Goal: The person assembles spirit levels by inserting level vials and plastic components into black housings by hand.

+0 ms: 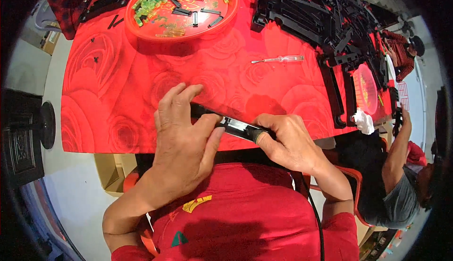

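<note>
1. A long, narrow black part (236, 128) with a shiny channel is held slantwise between the two hands, above the table's near edge and in front of the wearer's red shirt.
2. The left hand (181, 129) pinches the part between thumb and forefinger, its other fingers raised and spread.
3. The right hand (288, 143) grips the part's right end, thumb on the near side.
4. Beyond them, on the red, rose-patterned table (94, 119), lies a clear-handled screwdriver (278, 59).
5. Farther off at left, a round red tray (184, 38) holds yellow-green translucent pieces (150, 6) and small black strips.
6. At far right are a heap of black parts (302, 11), a pink basket (365, 91) and crumpled white tissue (363, 122).
7. Beside the table's right side sits a person in a grey sleeve (401, 199).
</note>
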Tool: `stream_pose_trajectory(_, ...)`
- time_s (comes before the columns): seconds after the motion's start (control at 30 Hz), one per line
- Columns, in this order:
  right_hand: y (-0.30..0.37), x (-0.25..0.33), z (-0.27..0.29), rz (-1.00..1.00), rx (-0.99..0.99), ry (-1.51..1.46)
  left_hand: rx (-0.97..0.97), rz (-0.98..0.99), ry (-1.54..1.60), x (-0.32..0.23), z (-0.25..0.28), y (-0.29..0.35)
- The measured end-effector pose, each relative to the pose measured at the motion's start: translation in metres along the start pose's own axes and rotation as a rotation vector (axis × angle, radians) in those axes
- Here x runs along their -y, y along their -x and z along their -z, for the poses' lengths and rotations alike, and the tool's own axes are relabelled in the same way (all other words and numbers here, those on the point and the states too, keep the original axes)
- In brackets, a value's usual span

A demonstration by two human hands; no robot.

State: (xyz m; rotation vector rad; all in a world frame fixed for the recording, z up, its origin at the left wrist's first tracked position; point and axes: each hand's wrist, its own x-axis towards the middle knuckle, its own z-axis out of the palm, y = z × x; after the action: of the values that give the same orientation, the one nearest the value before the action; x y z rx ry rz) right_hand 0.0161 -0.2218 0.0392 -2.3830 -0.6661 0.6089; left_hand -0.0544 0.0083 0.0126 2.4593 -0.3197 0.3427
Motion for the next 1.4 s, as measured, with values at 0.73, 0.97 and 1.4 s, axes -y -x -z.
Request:
stream_pose_trajectory(0.73, 0.001, -0.004, -0.017, 0.002, -0.106, 0.04, -0.143, 0.14, 0.173, -0.007, -0.032, 0.012)
stream_pose_trajectory(0.97, 0.0, -0.004, -0.023, 0.022, -0.173, -0.001, -0.168, 0.184, 0.211, -0.01, -0.032, 0.012)
stream_pose_trajectory(1.4, 0.002, -0.006, -0.006, 0.04, -0.083, 0.074, -0.013, 0.004, 0.133, -0.003, 0.018, -0.014)
